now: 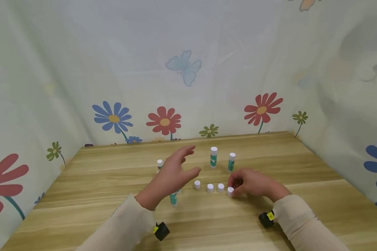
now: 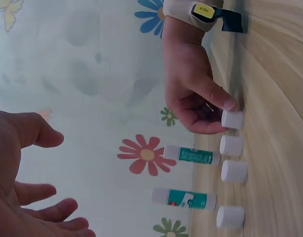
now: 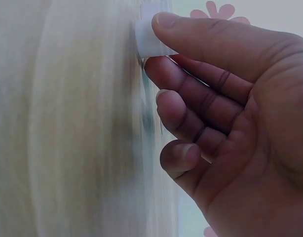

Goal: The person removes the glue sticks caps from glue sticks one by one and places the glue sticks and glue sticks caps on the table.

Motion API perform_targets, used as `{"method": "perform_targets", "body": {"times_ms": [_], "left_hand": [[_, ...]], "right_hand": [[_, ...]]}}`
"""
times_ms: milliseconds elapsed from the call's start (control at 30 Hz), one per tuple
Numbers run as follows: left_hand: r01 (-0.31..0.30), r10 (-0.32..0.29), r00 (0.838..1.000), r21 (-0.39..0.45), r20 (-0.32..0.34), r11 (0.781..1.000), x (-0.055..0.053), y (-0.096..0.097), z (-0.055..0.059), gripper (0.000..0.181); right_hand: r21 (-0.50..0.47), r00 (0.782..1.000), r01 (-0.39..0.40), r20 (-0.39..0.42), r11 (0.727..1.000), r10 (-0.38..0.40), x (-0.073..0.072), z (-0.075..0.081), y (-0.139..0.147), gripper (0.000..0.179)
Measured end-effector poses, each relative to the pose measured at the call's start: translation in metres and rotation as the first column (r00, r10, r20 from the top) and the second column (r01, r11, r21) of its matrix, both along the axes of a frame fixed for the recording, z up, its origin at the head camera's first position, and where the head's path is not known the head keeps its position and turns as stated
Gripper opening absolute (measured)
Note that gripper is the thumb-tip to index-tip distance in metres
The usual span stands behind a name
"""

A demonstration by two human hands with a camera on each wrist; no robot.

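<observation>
My right hand [image 1: 254, 183] pinches a white cap [image 1: 230, 191] between thumb and fingers, at the right end of a row of white caps; it sits on the table. Beside it stand a second cap [image 1: 221, 188], a third cap [image 2: 234, 171] and another cap [image 1: 197, 184] farther left. My left hand [image 1: 172, 172] hovers with fingers spread and nothing in it. Partly behind it are glue sticks, one glue stick [image 1: 173, 199] near the wrist and a white-topped one [image 1: 160, 162] farther back. The left hand hides parts of these.
Two green-and-white glue sticks stand upright behind the caps: a taller-looking glue stick [image 1: 213, 158] and another glue stick [image 1: 231, 162] to its right. The wooden table [image 1: 207, 223] ends at a flower-printed cloth [image 1: 229, 94] at the back and sides.
</observation>
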State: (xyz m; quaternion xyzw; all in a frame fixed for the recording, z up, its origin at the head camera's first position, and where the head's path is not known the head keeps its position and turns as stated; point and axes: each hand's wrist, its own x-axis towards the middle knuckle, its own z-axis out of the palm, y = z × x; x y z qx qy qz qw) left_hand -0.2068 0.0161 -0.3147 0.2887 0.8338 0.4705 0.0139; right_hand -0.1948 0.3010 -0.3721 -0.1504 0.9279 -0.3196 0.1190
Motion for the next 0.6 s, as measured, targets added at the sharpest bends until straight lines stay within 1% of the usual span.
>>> {"method": "perform_targets", "body": {"times_ms": [167,233,300,433,500,600], "left_hand": [[-0.036,0.033,0.995,0.029,0.090,0.999,-0.006,0.021,-0.003,0.068],[-0.045,0.037,0.991,0.056,0.126,0.997,-0.009,0.030,-0.003,0.069],[-0.066,0.051,0.987,0.096,0.152,0.993,-0.012,0.040,-0.003,0.069],[-0.126,0.087,0.975,0.188,0.204,0.974,-0.017,0.060,-0.004,0.068],[-0.159,0.107,0.966,0.216,0.234,0.963,-0.021,0.070,-0.007,0.069],[-0.206,0.139,0.952,0.239,0.271,0.949,-0.028,0.084,-0.014,0.070]], "right_hand": [[0.006,1.000,-0.002,-0.009,1.000,0.002,0.000,-0.003,0.001,0.013],[0.008,1.000,0.002,-0.013,1.000,-0.002,0.000,-0.003,0.002,0.013],[0.012,1.000,0.000,-0.025,1.000,0.001,-0.001,-0.004,0.003,0.013],[0.011,0.999,-0.019,-0.045,1.000,0.019,-0.003,-0.003,0.003,0.013],[0.014,0.998,-0.028,-0.048,1.000,0.028,-0.003,-0.003,0.003,0.013],[0.021,0.999,-0.028,-0.047,0.999,0.029,-0.003,-0.003,0.001,0.013]]}}
